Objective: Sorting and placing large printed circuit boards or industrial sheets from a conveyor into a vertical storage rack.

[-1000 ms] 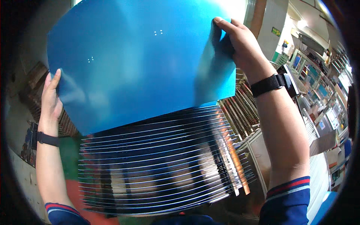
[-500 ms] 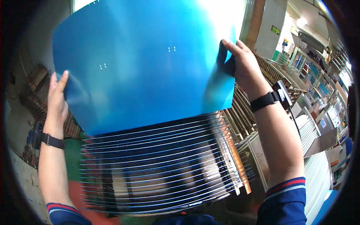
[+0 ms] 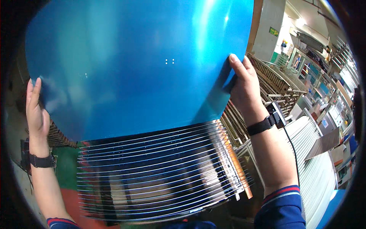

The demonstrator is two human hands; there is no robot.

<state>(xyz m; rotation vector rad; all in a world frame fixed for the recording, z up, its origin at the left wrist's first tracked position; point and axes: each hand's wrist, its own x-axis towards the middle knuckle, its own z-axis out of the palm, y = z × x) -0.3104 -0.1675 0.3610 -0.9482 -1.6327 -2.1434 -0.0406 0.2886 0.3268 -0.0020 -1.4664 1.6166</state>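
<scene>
A large, glossy blue sheet [image 3: 133, 91] with small clusters of holes fills the upper middle of the view. My left hand [image 3: 38, 118] grips its left edge, fingertips against the face. At the right edge my right hand [image 3: 246, 89] is closed on the sheet, thumb on the near face and the other fingers partly hidden behind it. Directly below the sheet's lower edge stands a stack of thin sheets [image 3: 160, 173], seen edge-on in evenly spaced rows. The blue sheet hides the far part of this stack.
Slatted metal racks [image 3: 268, 78] stand beyond my right hand. Pale ribbed panels [image 3: 318, 179] lie to the right of my forearm. An orange-brown bar [image 3: 238, 164] runs along the stack's right side. Green floor [image 3: 65, 166] and a red patch [image 3: 70, 200] show at left.
The blue sheet has come closer and looks larger. My left hand has moved left and down with its edge; my right hand has dropped slightly. Both still hold the sheet.
</scene>
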